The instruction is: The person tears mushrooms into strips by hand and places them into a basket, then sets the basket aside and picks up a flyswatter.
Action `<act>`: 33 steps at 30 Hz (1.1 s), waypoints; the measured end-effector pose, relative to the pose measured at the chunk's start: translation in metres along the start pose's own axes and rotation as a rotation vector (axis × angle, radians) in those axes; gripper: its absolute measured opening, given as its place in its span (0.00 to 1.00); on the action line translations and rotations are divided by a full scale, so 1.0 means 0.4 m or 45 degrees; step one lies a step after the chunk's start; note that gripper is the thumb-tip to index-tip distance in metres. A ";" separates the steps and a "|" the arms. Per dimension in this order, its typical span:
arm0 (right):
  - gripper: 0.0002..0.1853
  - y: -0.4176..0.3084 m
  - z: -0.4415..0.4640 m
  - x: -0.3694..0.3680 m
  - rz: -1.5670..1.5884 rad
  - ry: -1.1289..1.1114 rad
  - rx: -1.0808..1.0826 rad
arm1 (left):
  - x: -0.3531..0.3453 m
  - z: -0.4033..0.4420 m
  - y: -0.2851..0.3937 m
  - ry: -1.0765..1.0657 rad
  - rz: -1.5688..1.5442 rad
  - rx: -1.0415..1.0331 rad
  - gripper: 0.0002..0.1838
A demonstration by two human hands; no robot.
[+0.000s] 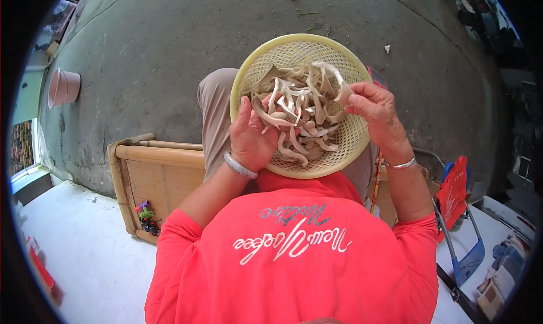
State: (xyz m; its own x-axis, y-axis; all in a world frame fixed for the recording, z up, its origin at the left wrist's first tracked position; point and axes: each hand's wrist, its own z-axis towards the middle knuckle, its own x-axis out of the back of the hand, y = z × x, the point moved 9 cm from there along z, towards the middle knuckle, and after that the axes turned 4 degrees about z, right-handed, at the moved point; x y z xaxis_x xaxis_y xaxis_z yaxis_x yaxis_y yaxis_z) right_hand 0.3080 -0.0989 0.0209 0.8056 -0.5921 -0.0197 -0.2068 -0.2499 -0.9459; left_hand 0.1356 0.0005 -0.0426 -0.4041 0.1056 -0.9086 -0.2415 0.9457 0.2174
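A round pale yellow plastic basket [355, 143] rests on my lap, holding a heap of torn mushroom strips [317, 112]. My left hand [253, 134] is at the basket's left side, its fingers curled around several pale strips above the heap. At the right rim, my right hand [373, 106] pinches one whitish mushroom strip [334, 74] between thumb and fingers; the strip arches up over the heap. The fingertips of my left hand are partly hidden by the strips.
A bamboo bench [164, 179] is under and beside me, with small colourful toys [147, 216] on it. A pink bucket [64, 88] stands far left. At right are a red bag [452, 194] and a folding metal frame [469, 256]. Scraps lie on the concrete floor [153, 52].
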 end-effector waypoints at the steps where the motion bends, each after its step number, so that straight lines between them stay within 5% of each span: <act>1: 0.10 -0.004 -0.002 0.000 -0.001 0.003 0.002 | 0.002 0.002 0.001 0.019 -0.001 -0.019 0.35; 4: 0.10 -0.009 -0.008 0.016 0.244 0.098 -0.014 | 0.030 0.002 0.011 0.071 0.444 -0.087 0.30; 9: 0.10 0.026 -0.034 -0.059 0.235 -0.083 -0.086 | 0.012 -0.005 0.009 -0.004 0.610 -0.177 0.15; 21: 0.08 0.061 -0.044 -0.195 0.073 -0.189 -0.050 | 0.010 -0.016 0.002 0.011 1.071 -0.177 0.14; 25: 0.07 0.035 -0.030 -0.135 -0.226 -0.088 0.155 | 0.008 -0.016 0.009 0.046 0.834 -0.145 0.13; 33: 0.07 -0.004 -0.012 -0.029 -0.549 0.091 0.244 | 0.009 0.004 -0.024 -0.070 0.160 0.070 0.27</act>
State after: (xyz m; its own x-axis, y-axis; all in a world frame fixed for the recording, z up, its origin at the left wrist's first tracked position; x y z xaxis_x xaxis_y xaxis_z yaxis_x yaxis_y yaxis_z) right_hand 0.2962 -0.0954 0.0241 0.7538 -0.5183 0.4039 0.2497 -0.3426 -0.9057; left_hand 0.1379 -0.0076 -0.0485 -0.3786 0.2394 -0.8941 -0.1426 0.9393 0.3119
